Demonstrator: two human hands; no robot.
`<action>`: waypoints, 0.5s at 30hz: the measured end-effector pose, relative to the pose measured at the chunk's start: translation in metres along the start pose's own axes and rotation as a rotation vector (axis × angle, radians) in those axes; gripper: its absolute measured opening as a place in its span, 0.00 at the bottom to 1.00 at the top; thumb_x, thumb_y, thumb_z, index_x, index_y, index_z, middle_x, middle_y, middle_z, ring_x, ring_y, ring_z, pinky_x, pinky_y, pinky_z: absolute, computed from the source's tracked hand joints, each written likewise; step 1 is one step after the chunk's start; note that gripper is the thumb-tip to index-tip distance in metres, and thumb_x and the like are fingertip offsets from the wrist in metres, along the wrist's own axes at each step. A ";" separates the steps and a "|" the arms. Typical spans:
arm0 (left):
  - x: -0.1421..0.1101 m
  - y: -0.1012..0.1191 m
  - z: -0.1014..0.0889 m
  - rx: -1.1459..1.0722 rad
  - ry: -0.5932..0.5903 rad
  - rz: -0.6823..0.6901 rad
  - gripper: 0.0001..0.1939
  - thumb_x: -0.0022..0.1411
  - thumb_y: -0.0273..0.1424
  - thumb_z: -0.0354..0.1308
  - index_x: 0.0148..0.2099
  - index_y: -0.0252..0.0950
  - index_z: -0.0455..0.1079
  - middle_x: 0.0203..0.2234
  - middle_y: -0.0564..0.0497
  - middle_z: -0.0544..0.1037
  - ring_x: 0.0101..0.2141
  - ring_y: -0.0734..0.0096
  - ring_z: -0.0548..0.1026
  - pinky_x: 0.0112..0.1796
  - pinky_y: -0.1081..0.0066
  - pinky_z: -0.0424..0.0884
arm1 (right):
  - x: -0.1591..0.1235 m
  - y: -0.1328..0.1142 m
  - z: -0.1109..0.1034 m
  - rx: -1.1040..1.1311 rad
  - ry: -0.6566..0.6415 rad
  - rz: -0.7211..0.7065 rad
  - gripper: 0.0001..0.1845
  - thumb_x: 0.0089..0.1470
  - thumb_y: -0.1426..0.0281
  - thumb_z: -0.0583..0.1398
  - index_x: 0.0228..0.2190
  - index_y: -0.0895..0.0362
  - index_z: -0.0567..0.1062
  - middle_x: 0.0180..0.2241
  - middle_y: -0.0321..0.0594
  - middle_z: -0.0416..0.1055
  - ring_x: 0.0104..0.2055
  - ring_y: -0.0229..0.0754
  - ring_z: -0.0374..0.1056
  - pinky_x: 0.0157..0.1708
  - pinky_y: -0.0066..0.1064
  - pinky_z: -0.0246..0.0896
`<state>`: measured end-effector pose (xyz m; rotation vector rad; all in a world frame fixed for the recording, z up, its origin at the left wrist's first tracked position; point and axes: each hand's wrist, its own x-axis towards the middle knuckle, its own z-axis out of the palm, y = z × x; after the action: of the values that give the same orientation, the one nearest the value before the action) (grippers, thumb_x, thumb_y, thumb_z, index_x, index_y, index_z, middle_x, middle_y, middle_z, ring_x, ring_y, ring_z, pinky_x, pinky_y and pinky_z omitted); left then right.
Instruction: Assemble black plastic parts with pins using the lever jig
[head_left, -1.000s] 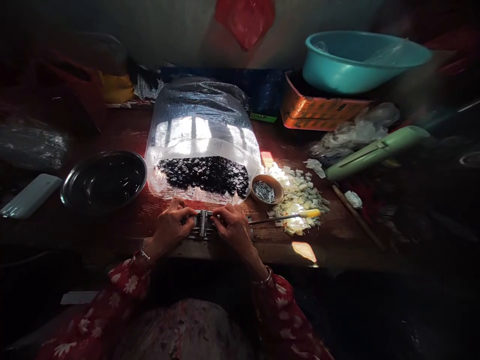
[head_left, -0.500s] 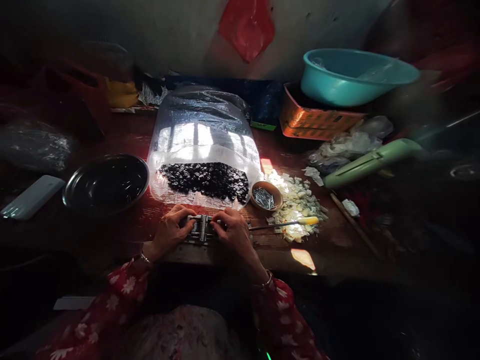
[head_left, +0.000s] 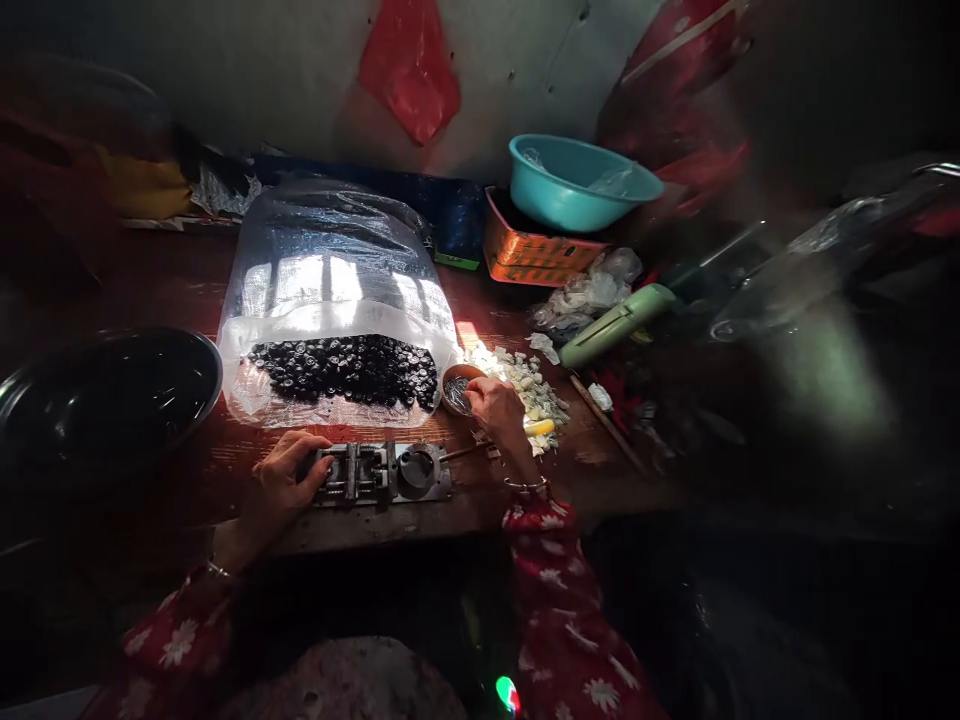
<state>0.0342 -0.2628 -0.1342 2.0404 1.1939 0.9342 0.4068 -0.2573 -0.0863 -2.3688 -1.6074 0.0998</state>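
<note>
Grey metal is filling the near edge of the table in the head view, where a clamping jig (head_left: pixel 352 472) is lying lengthwise. Taking the jig as the clock's centre, the left hand (head_left: pixel 287 474) is resting at nine o'clock, its thumb and forefinger curving about the jig's end; whether they are gripping it, I cannot tell. At two o'clock, the right hand (head_left: pixel 496 405) is leaning over a small brown bowl (head_left: pixel 444 393) of metal pins (head_left: pixel 456 387), fingers bunching close; whether a pin is between them, I cannot tell. That hand is covering part of the bowl and crossing a yellow-handled rod (head_left: pixel 540 427). Pale chunky pieces (head_left: pixel 536 390) are crowding the bowl's far side. At twelve, a translucent woven sack (head_left: pixel 330 280) is spilling black discs (head_left: pixel 352 370). A steel basin (head_left: pixel 112 395) is sitting towards ten. Beyond one o'clock, a turquoise basin (head_left: pixel 566 203) is standing on an orange basket (head_left: pixel 536 262).
</note>
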 end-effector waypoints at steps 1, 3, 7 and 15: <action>0.000 0.001 0.000 0.003 0.007 0.006 0.11 0.71 0.41 0.59 0.49 0.43 0.77 0.47 0.51 0.79 0.48 0.63 0.78 0.50 0.66 0.73 | 0.008 0.001 0.001 -0.017 -0.027 -0.001 0.11 0.62 0.68 0.60 0.40 0.55 0.84 0.45 0.48 0.82 0.51 0.55 0.72 0.49 0.40 0.62; 0.001 0.003 0.000 0.006 0.022 0.015 0.11 0.71 0.41 0.59 0.49 0.43 0.77 0.47 0.51 0.79 0.48 0.64 0.79 0.50 0.66 0.73 | 0.019 -0.001 0.004 -0.036 -0.059 -0.017 0.09 0.59 0.71 0.62 0.36 0.54 0.84 0.41 0.47 0.83 0.50 0.54 0.73 0.48 0.40 0.60; 0.002 0.009 -0.002 0.028 0.045 0.030 0.11 0.71 0.41 0.59 0.48 0.43 0.77 0.46 0.51 0.79 0.47 0.65 0.79 0.48 0.67 0.74 | 0.027 -0.005 0.011 -0.061 -0.070 -0.047 0.09 0.58 0.73 0.61 0.33 0.55 0.83 0.40 0.46 0.83 0.49 0.53 0.74 0.49 0.39 0.58; 0.002 0.011 -0.002 0.030 0.053 0.028 0.11 0.71 0.40 0.59 0.47 0.42 0.78 0.46 0.50 0.80 0.47 0.64 0.80 0.49 0.67 0.75 | 0.022 0.008 0.012 0.007 0.013 -0.064 0.16 0.69 0.68 0.54 0.43 0.57 0.82 0.45 0.49 0.82 0.46 0.48 0.76 0.45 0.34 0.64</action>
<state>0.0385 -0.2655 -0.1243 2.0725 1.2162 0.9953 0.4200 -0.2375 -0.0976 -2.3057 -1.6729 0.0768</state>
